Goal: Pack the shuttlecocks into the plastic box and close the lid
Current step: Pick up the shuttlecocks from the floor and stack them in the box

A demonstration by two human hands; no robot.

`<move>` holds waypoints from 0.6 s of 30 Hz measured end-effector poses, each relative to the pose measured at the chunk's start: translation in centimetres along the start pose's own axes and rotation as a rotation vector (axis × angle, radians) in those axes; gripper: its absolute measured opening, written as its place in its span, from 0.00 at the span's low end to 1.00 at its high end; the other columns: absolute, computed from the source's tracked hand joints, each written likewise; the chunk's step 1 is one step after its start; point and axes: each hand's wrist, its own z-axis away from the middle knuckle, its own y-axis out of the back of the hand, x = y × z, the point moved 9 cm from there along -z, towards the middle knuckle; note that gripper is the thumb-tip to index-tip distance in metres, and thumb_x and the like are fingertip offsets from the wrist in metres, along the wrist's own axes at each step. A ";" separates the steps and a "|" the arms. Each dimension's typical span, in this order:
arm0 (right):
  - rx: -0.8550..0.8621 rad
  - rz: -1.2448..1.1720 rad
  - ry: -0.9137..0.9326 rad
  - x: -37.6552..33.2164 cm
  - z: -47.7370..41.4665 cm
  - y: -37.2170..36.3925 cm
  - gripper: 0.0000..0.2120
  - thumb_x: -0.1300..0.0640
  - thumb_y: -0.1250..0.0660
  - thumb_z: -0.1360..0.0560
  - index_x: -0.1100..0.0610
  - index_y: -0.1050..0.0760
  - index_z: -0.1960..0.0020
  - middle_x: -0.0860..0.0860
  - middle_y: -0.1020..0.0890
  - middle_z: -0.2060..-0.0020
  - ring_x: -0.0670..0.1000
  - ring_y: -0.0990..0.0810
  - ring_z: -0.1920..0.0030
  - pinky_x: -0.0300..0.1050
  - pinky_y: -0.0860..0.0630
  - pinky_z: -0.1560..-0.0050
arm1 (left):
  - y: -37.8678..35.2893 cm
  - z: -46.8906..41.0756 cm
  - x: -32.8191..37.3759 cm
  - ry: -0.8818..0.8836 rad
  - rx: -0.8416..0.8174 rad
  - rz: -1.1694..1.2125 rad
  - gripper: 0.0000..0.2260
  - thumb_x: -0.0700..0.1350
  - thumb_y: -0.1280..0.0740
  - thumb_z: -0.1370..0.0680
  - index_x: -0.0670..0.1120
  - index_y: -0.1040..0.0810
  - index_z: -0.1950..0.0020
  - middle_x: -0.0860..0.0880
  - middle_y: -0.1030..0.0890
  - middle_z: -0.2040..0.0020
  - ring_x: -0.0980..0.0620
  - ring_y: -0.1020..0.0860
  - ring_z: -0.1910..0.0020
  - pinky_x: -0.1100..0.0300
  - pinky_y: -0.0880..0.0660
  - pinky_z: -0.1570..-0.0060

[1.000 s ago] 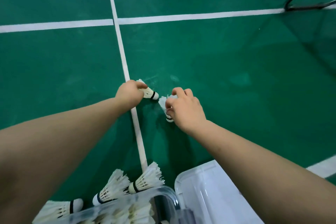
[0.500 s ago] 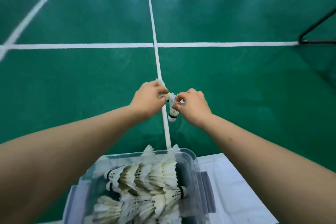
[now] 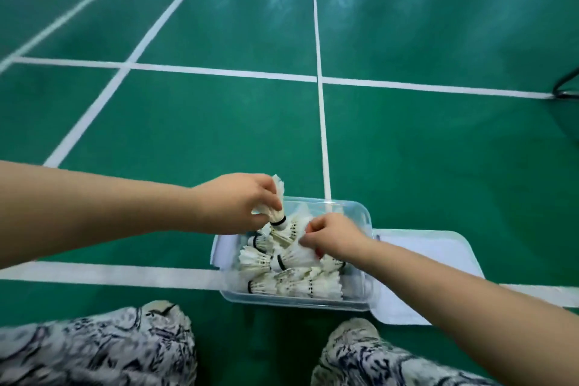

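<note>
Loading shuttlecocks into the plastic box [image 3: 360, 207]
The left hand [image 3: 238, 202] pinches a shuttlecock [image 3: 278, 194] cork-down over the box's far-left corner. It is best lowered gently onto the pile [image 3: 282, 282] so the feathers stay uncrushed. The right hand [image 3: 332, 236] hovers curled over the pile; blur hides whether it grips one. The lid [image 3: 423, 254] lies just right of the box, partly behind the forearm.
</note>
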 end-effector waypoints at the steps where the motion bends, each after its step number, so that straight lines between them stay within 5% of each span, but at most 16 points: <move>1: -0.034 -0.043 -0.020 0.6 -0.2 -1.5 0.15 0.57 0.31 0.29 0.54 0.28 0.74 0.47 0.24 0.77 0.47 0.25 0.73 0.42 0.25 0.61 | -0.4 0.6 -0.3 0.002 -0.021 -0.010 0.14 0.47 0.38 0.24 0.52 0.24 0.39 0.52 0.26 0.39 0.52 0.25 0.43 0.63 0.33 0.47; 8: -0.198 -0.202 -0.083 2.1 -1.1 -7.8 0.13 0.59 0.32 0.26 0.53 0.30 0.68 0.48 0.25 0.74 0.40 0.25 0.78 0.28 0.35 0.80 | -3.7 1.2 -1.2 -0.070 -0.014 0.080 0.14 0.47 0.40 0.24 0.54 0.23 0.40 0.55 0.25 0.40 0.54 0.24 0.46 0.69 0.37 0.52; 14: -0.236 -0.046 -0.098 3.3 -2.4 -10.0 0.14 0.60 0.31 0.28 0.53 0.30 0.70 0.52 0.22 0.67 0.51 0.23 0.64 0.42 0.26 0.59 | -5.1 -0.7 -0.3 -0.168 0.010 0.138 0.15 0.49 0.43 0.27 0.54 0.19 0.47 0.56 0.19 0.46 0.55 0.21 0.51 0.69 0.35 0.55; 18: -0.240 0.086 -0.097 3.8 -3.0 -10.3 0.14 0.58 0.30 0.28 0.53 0.30 0.71 0.52 0.19 0.65 0.47 0.24 0.66 0.38 0.29 0.63 | -5.2 -1.1 -0.2 -0.206 0.013 0.128 0.13 0.47 0.41 0.26 0.52 0.19 0.48 0.55 0.19 0.46 0.51 0.20 0.51 0.63 0.29 0.55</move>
